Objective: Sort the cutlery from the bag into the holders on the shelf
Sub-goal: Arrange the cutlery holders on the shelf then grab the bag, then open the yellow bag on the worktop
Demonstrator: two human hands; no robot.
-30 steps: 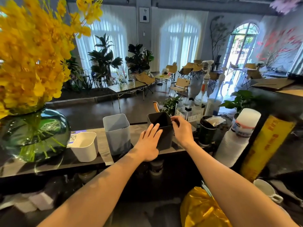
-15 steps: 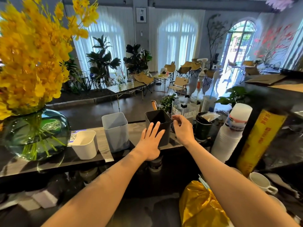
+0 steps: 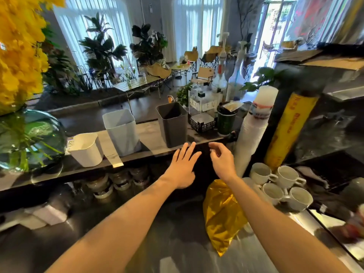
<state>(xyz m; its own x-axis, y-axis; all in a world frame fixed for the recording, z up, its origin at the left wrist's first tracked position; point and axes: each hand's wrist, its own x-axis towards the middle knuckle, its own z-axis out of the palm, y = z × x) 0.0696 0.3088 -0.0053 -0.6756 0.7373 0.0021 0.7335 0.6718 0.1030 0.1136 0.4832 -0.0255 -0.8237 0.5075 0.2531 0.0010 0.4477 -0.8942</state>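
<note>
Three holders stand in a row on the dark shelf [image 3: 149, 134]: a low white holder [image 3: 86, 149] at the left, a taller pale grey holder [image 3: 122, 132] in the middle and a dark grey holder [image 3: 173, 124] at the right. Just below the shelf's front edge, my left hand [image 3: 182, 167] hovers with straight spread fingers and holds nothing. My right hand [image 3: 222, 161] is beside it with loosely curled fingers, also holding nothing. A crumpled yellow bag [image 3: 222, 215] lies on the counter under my right forearm. No cutlery shows.
A glass vase [image 3: 29, 140] of yellow flowers fills the shelf's left end. Right of the dark holder stand a small black box [image 3: 201, 124], a dark cup [image 3: 225, 124], a stack of lids [image 3: 254, 131] and a yellow roll [image 3: 289, 131]. Several white mugs [image 3: 281, 184] sit at the right.
Both hands have left the dark grey holder and dropped back below the shelf edge. The view has tilted down, showing more of the counter, the bag and the mugs.
</note>
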